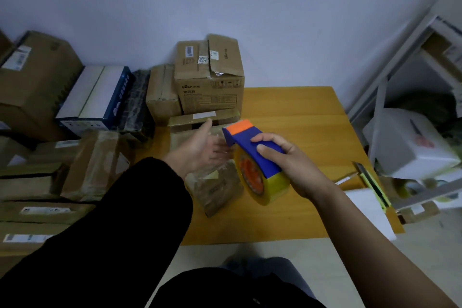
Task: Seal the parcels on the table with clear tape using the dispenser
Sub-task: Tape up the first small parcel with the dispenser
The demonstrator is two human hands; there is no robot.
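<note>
One tape dispenser (263, 165), one utility knife (372, 182), one wooden table (300, 112), roughly a dozen parcels (210, 82)

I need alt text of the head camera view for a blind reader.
A right hand grips a blue and orange tape dispenser beside a small brown parcel on a wooden table. The open left hand is above the parcel.

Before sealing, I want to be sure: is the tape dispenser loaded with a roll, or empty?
Loaded. A roll of tape with an orange core sits in the blue dispenser, which the right hand grips.
</note>
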